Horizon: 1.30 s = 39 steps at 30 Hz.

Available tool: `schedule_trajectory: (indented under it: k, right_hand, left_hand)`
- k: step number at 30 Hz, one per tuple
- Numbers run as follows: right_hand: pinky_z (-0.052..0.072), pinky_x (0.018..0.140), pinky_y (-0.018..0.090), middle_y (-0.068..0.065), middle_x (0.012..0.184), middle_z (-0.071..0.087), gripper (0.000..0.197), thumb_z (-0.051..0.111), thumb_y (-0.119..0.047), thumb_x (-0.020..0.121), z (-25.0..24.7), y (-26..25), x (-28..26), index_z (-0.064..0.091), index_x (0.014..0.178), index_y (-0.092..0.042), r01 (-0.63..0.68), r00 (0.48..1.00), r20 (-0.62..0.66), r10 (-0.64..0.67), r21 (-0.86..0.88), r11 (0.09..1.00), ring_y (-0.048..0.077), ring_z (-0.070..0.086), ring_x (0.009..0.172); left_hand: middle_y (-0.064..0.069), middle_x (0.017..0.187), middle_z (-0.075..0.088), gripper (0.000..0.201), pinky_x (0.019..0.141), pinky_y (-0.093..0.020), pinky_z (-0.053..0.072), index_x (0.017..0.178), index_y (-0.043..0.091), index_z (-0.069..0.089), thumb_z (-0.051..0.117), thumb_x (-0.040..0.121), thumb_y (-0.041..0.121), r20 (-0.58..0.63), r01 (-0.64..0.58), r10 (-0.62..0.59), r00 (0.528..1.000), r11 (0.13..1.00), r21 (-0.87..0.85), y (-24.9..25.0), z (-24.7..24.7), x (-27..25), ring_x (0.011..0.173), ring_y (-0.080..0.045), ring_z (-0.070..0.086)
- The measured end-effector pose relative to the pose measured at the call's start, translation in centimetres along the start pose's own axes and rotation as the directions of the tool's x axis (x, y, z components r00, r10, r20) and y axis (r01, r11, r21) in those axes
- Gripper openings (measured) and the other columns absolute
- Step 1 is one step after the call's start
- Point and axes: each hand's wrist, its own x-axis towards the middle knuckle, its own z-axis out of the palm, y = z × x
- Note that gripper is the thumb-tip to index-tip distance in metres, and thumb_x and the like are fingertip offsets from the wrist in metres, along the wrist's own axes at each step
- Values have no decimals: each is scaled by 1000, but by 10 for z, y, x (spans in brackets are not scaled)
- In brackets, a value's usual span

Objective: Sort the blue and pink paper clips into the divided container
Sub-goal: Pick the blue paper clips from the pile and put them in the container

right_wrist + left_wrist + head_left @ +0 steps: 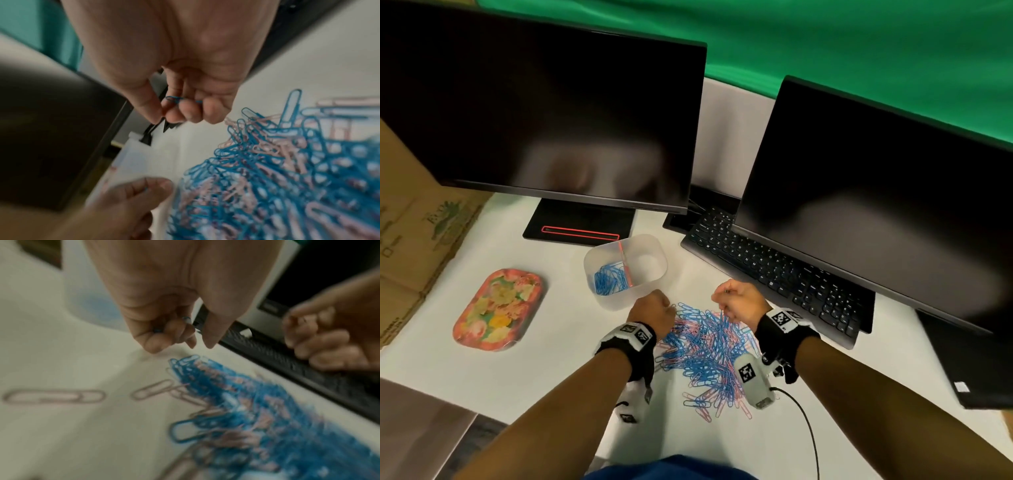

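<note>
A heap of blue and pink paper clips (709, 349) lies on the white table between my hands. The clear divided container (654, 246) stands just beyond it. Its left compartment holds blue clips (609, 279), and the right compartment looks empty. My left hand (664, 305) hovers at the heap's left edge with its fingers curled round a few blue clips (186, 319). My right hand (726, 301) hangs over the heap's far right edge, its fingers also curled on blue clips (174, 99). The wrist views are blurred.
Two dark monitors (544, 113) (876, 192) and a black keyboard (774, 270) stand close behind the hands. A floral tray (498, 310) lies to the left, with a cardboard box (410, 233) beyond it. A black cable (808, 431) runs by my right forearm.
</note>
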Motion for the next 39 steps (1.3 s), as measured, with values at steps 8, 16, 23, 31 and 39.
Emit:
schedule_trajectory:
  k: [8, 16, 23, 31, 39]
  right_hand:
    - [51, 73, 25, 4, 97, 65, 14, 56, -13, 85, 27, -10, 14, 65, 90, -23, 106, 988, -7, -152, -685, 721, 21, 63, 85]
    - [51, 89, 29, 7, 122, 59, 31, 59, -6, 87, 59, -21, 33, 60, 118, -14, 260, 963, 191, -189, -836, 484, 23, 60, 108]
    - [53, 85, 30, 10, 122, 61, 36, 55, -1, 86, 68, -18, 37, 60, 120, -15, 235, 971, 190, -142, -854, 464, 26, 62, 106]
    - [53, 83, 31, 13, 120, 59, 34, 54, 2, 84, 68, -19, 37, 58, 116, -9, 235, 972, 217, -92, -867, 439, 30, 62, 102]
    - [46, 82, 31, 12, 118, 57, 21, 50, -8, 92, 65, -12, 30, 59, 110, -6, 264, 964, 235, -121, -892, 368, 28, 57, 108]
  left_hand:
    - [-8, 111, 65, 23, 85, -37, 53, 110, 14, 62, 56, 89, 21, 32, -48, 39, 999, 938, 344, -3, -2, -2, 101, -29, 63]
    - [-7, 101, 70, 13, 81, -30, 52, 91, 15, 68, 58, 82, 14, 28, -37, 34, 999, 994, 102, -6, -11, -7, 96, -27, 64]
    - [-1, 98, 70, 23, 85, -27, 51, 87, 28, 65, 59, 78, 8, 28, 12, -9, 1000, 991, -134, -4, -17, -9, 94, -22, 64]
    - [6, 92, 68, 16, 82, -19, 42, 86, 22, 70, 59, 82, 11, 58, 5, 10, 998, 967, -253, -6, -21, -14, 92, -15, 61]
    - [4, 88, 71, 22, 88, -26, 50, 71, 28, 67, 64, 82, 9, 51, -8, 31, 998, 916, -402, -12, -35, -19, 91, -17, 65]
